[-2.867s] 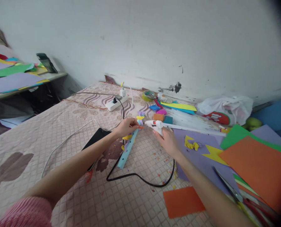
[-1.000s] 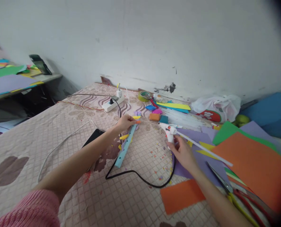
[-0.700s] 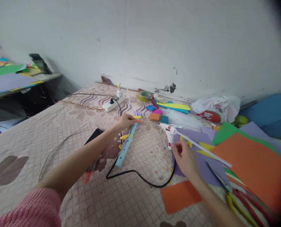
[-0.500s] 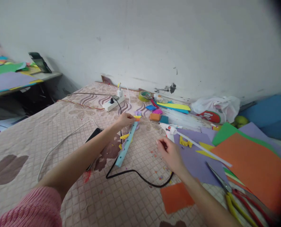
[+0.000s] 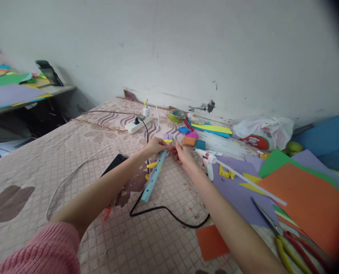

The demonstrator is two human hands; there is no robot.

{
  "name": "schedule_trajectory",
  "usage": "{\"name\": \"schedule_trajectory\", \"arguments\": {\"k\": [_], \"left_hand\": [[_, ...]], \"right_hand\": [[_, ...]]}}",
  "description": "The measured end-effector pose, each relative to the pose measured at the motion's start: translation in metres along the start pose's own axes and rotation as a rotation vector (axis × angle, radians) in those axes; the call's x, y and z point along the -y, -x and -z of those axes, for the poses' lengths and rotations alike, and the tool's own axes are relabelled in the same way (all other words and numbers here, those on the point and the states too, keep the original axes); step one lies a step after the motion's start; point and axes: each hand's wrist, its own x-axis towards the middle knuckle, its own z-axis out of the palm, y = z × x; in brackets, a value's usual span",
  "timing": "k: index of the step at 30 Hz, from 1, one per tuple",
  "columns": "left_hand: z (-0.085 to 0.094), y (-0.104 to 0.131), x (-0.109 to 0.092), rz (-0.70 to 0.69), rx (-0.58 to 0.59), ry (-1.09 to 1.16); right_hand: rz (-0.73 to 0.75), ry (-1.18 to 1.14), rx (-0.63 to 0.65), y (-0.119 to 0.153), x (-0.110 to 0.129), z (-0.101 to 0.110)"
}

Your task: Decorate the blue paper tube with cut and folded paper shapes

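My left hand (image 5: 156, 145) is closed, its fingertips pinching a small orange paper piece (image 5: 171, 147). From the other side my right hand (image 5: 183, 154) closes its fingers on the same piece. Just below them lies a light blue paper strip (image 5: 152, 183) with dark dots, and yellow scraps (image 5: 151, 165) lie along its left side. Behind my hands is a small yellow piece (image 5: 167, 141) beside a purple scrap (image 5: 168, 136). A white glue gun (image 5: 208, 161) rests to the right of my right hand, with a long glue stick (image 5: 252, 182) sticking out of its back.
Scissors (image 5: 274, 228), an orange sheet (image 5: 306, 205) and a purple sheet (image 5: 240, 201) lie at the right. A black cable (image 5: 169, 211) loops across the cloth. At the back stand a power strip (image 5: 139, 125) and a tape roll (image 5: 176, 115). A phone (image 5: 115, 163) lies by my left forearm.
My right hand has moved left and away from me, from beside the glue gun to my left hand, and now grips the orange piece too. My left hand has stayed nearly in place.
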Motion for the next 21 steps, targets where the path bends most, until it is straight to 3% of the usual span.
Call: {"name": "schedule_trajectory", "arguments": {"k": [8, 21], "left_hand": [[-0.0037, -0.0021, -0.0024, -0.005, -0.040, -0.065], [-0.0062, 0.0021, -0.0060, -0.043, -0.092, -0.128]], "right_hand": [[-0.152, -0.067, 0.061, -0.0074, 0.0051, -0.0038], [-0.177, -0.106, 0.048, -0.0079, 0.0048, -0.0052]]}}
